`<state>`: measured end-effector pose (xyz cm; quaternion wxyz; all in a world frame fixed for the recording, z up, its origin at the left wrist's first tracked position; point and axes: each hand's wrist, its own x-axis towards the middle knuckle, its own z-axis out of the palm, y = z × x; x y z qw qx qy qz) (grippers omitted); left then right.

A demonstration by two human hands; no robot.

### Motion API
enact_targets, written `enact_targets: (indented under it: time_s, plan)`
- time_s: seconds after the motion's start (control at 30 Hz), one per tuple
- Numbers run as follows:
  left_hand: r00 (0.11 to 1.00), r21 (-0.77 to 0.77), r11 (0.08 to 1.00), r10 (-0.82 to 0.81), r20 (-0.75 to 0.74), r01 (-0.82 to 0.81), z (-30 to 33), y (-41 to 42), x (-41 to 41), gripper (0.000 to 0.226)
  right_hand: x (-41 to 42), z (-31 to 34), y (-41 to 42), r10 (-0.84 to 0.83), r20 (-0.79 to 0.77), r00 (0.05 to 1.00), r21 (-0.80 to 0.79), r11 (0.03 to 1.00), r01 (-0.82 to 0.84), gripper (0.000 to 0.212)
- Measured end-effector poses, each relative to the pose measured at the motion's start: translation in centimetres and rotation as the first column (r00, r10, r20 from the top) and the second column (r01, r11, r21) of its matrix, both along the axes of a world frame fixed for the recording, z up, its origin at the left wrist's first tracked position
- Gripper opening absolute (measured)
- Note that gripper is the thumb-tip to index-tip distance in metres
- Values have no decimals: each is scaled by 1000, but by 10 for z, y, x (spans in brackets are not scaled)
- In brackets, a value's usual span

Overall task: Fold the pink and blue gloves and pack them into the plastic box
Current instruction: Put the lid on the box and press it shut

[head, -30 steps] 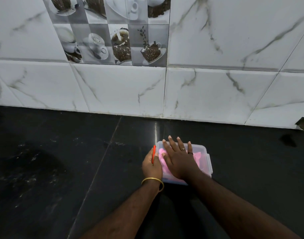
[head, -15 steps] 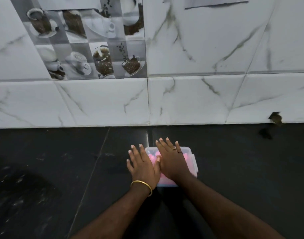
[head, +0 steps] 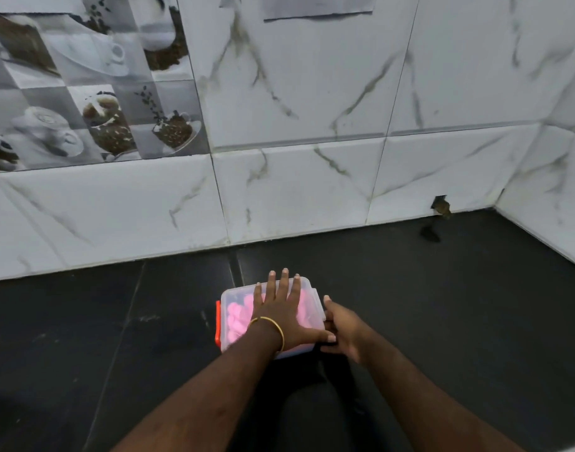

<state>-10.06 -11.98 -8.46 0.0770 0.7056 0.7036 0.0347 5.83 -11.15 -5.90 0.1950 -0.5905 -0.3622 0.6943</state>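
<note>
A clear plastic box (head: 234,296) with its lid on sits on the black counter. Pink glove material (head: 238,318) shows through the lid; no blue glove is visible. An orange-red clip (head: 218,322) is folded against the box's left side. My left hand (head: 284,313), with a gold bangle at the wrist, lies flat on the lid with fingers spread. My right hand (head: 343,329) is at the box's right side, fingers curled against the edge there; the clip on that side is hidden by the hand.
The black stone counter (head: 442,305) runs to a white marble-tiled wall (head: 312,190) behind and a side wall at the right (head: 546,216). A small hole (head: 441,207) sits in the wall base at the right.
My left hand moved from the box's left edge onto the lid. My right hand left the lid and went to the box's right side. The camera view shifted, showing the right corner.
</note>
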Motion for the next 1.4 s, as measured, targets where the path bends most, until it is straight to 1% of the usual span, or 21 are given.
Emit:
enact_targets:
  time_s: [0.07,0.1,0.23,0.27,0.37,0.43,0.5,0.6,0.67,0.77,0.87,0.93,1.0,1.13,1.2,1.23,1.33,1.4]
  plan:
    - [1000,8,1000,-3,-2,4,0,0,0,145,-5,1,0,-63,-158,985,-50,997,56,59]
    - [1000,9,1000,-8,-3,8,1,0,0,145,-6,1,2,-83,-212,974,-62,996,71,56]
    - [1000,14,1000,-17,-2,17,3,-1,0,144,-6,-5,4,-182,-322,929,-81,983,164,43]
    - [1000,14,1000,-19,-2,19,3,-2,0,144,-7,-6,5,-206,-334,920,-73,979,193,39]
    - [1000,10,1000,-19,-2,19,3,-1,0,143,-11,-7,8,-222,-294,930,6,972,234,33]
    - [1000,-3,1000,-20,-16,20,4,0,0,141,-15,-5,10,-204,-314,927,39,973,227,28]
    - [999,-15,1000,-23,-34,23,5,0,1,138,-20,-1,12,-173,-303,937,72,976,204,24]
    - [998,-28,999,-24,-50,22,6,-1,1,137,-27,0,15,-119,-194,974,209,965,159,25]
    - [998,-38,999,-28,-65,25,7,-1,1,137,-31,-2,17,-87,-44,995,290,952,96,31]
    - [997,-50,998,-32,-69,29,9,-1,2,137,-35,-5,20,-89,148,985,370,928,29,32]
    - [996,-39,999,-26,-87,22,9,-1,3,130,-38,-10,24,-139,237,962,439,898,22,36]
    - [995,-33,999,-26,-91,23,7,-1,2,127,-41,-13,24,-161,316,935,488,873,-15,36]
    - [996,-36,999,-31,-79,29,6,0,1,128,-44,-15,24,-198,405,893,565,822,-74,36]
    - [993,-33,999,-43,-107,40,1,3,-1,123,-48,-14,15,-228,584,779,664,687,-296,36]
    - [994,-30,999,-46,-103,43,-1,4,-2,125,-50,-14,14,-187,634,750,671,616,-413,38]
    - [994,-29,999,-48,-96,46,-3,5,-2,127,-50,-14,14,-144,656,741,651,606,-458,40]
    - [997,-41,999,-32,-72,29,-2,4,-4,132,-50,-12,20,5,649,761,545,694,-470,56]
    - [998,-71,997,-22,-60,18,4,5,-3,137,-49,-11,27,81,585,807,496,751,-435,61]
